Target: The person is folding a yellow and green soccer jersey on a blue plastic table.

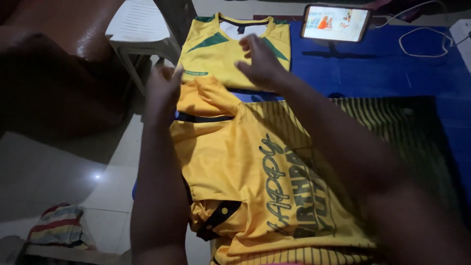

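Observation:
A yellow shirt (255, 176) with dark lettering and thin dark stripes lies spread on the blue table (382, 68). Beyond it rests a folded yellow jersey (216, 54) with green shoulder patches and a dark collar. My left hand (162, 91) is at the table's left edge, fingers on the spread shirt's sleeve. My right hand (260, 61) lies flat on the folded jersey, fingers apart, gripping nothing.
A phone (335, 23) with a lit screen stands propped at the table's far side, a white cable (422, 41) trailing to its right. A white plastic chair (140, 29) stands past the left edge. A striped cloth (56, 225) lies on the tiled floor.

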